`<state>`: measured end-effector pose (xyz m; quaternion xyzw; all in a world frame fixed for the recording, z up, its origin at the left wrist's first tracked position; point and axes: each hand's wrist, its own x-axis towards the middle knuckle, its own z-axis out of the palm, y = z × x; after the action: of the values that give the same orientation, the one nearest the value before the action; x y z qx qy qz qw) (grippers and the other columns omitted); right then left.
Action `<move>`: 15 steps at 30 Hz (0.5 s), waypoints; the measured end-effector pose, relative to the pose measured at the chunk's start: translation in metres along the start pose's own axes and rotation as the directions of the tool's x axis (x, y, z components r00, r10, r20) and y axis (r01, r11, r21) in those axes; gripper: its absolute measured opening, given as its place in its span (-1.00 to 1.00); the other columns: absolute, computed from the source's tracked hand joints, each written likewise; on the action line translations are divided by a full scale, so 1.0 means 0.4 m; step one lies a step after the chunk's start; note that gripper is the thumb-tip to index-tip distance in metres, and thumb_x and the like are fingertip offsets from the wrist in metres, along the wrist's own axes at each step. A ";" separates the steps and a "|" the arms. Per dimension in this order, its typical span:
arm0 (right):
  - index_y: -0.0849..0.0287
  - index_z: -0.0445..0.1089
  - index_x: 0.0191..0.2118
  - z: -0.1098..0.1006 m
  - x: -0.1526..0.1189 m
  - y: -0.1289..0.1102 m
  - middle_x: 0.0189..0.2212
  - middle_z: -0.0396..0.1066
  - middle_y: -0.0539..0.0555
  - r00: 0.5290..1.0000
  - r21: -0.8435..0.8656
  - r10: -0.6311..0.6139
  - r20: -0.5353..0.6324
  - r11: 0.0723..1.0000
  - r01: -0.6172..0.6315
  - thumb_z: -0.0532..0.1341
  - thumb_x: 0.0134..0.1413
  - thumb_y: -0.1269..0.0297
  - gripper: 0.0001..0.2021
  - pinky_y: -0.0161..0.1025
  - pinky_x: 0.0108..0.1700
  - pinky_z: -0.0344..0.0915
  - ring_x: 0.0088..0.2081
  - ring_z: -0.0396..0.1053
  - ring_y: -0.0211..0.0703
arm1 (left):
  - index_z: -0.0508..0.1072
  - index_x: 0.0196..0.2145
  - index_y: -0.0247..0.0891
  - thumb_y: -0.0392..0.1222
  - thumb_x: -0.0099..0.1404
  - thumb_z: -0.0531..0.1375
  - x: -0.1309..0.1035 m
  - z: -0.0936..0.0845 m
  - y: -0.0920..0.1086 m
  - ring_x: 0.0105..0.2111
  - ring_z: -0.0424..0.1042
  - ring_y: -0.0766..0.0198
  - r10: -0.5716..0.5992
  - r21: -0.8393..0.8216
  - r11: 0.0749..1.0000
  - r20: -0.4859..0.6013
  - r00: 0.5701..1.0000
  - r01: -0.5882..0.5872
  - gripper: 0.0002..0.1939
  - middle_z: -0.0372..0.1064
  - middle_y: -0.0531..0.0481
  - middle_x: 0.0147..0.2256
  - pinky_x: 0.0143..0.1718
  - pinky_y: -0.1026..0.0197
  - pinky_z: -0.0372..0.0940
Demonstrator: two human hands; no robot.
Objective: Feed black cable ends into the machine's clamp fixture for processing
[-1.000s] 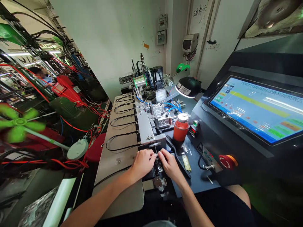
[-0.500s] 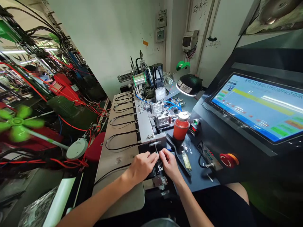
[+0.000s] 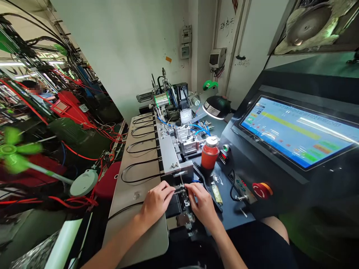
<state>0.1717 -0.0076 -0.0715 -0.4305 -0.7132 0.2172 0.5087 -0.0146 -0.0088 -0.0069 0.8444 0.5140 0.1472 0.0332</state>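
Note:
My left hand [image 3: 157, 201] is closed, thumb and fingertips pinched at the left side of a small metal fixture [image 3: 186, 203]. What they hold is too small to make out. A black cable [image 3: 125, 210] runs across the tan board and passes out of sight at this hand. On the fixture's other side, my right hand [image 3: 202, 201] has its fingertips drawn together against the top of the fixture, beside a thin metal rod [image 3: 181, 179]. Anything between them is hidden. Just beyond both hands is the end of a long metal plate [image 3: 168, 151].
Several looped black cables lie on the tan board [image 3: 140, 147]. To the right stand a red bottle [image 3: 209, 157] with a white lid, a black lamp [image 3: 217, 107], a touchscreen [image 3: 297, 130] and a red stop button [image 3: 262, 190]. A green fan [image 3: 11, 149] spins at left.
My hands have moved apart, the left one drawing back leftward, so more of the metal fixture shows between them. The whole view has shifted slightly.

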 end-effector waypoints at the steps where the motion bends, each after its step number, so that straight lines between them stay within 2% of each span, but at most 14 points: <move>1: 0.18 0.41 -0.18 -0.005 -0.003 -0.001 -0.33 0.42 0.13 1.000 -0.036 -0.008 -0.023 0.999 0.007 -0.01 0.23 0.46 -0.75 -0.17 -0.22 0.33 -0.26 0.37 -0.07 | 0.49 -0.24 -0.23 -0.28 0.38 0.06 0.001 0.000 -0.002 -0.39 0.44 0.31 0.005 0.004 1.000 0.000 1.000 -0.005 -0.81 0.39 0.02 -0.33 -0.34 0.30 0.32; 4: 0.18 0.41 -0.18 -0.040 -0.013 -0.002 -0.33 0.44 0.12 0.980 -0.132 -0.006 -0.197 0.991 -0.020 0.01 0.23 0.43 -0.77 -0.18 -0.25 0.35 -0.29 0.41 -0.09 | 0.50 -0.26 -0.23 -0.28 0.39 0.05 0.001 0.000 -0.006 -0.40 0.43 0.32 0.024 0.005 1.000 -0.018 1.000 -0.024 -0.79 0.37 0.02 -0.35 -0.34 0.31 0.32; 7: 0.18 0.40 -0.13 -0.093 -0.022 -0.009 -0.37 0.46 0.09 0.923 -0.191 -0.002 -0.385 0.979 -0.077 0.01 0.28 0.38 -0.78 -0.25 -0.27 0.36 -0.34 0.44 -0.14 | 0.50 -0.28 -0.21 -0.28 0.39 0.04 -0.002 0.010 -0.003 -0.43 0.42 0.33 0.040 0.011 0.999 -0.039 0.998 -0.039 -0.78 0.37 0.03 -0.37 -0.36 0.32 0.33; 11: 0.17 0.41 -0.10 -0.134 -0.038 -0.031 -0.46 0.46 0.03 0.876 -0.202 0.011 -0.483 0.972 -0.124 0.06 0.30 0.31 -0.80 -0.35 -0.33 0.38 -0.47 0.46 -0.20 | 0.51 -0.25 -0.18 -0.26 0.38 0.02 0.004 0.009 -0.002 -0.42 0.46 0.30 0.034 0.016 0.999 -0.039 0.999 -0.033 -0.75 0.42 0.01 -0.35 -0.35 0.31 0.37; 13: 0.16 0.43 -0.13 -0.140 -0.050 -0.042 -0.47 0.48 0.04 0.860 -0.193 0.017 -0.509 0.972 -0.134 0.11 0.28 0.25 -0.81 -0.36 -0.35 0.39 -0.50 0.46 -0.20 | 0.51 -0.15 -0.15 -0.23 0.39 0.01 -0.001 -0.028 -0.028 -0.36 0.50 0.27 -0.003 0.009 1.000 -0.025 1.000 0.003 -0.73 0.48 0.00 -0.29 -0.30 0.30 0.40; 15: 0.16 0.46 -0.19 -0.146 -0.061 -0.052 -0.46 0.49 0.06 0.838 -0.162 0.051 -0.544 0.973 -0.164 0.14 0.26 0.19 -0.80 -0.36 -0.35 0.40 -0.49 0.48 -0.17 | 0.51 -0.12 -0.11 -0.17 0.39 0.00 -0.026 -0.101 -0.086 -0.31 0.53 0.25 -0.068 0.005 0.998 0.020 0.998 0.068 -0.71 0.53 0.02 -0.27 -0.26 0.31 0.41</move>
<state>0.2198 -0.0467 -0.0465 -0.5625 -0.5357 0.0432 0.6283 -0.0598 -0.0055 0.0224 0.8281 0.5422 0.1362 0.0414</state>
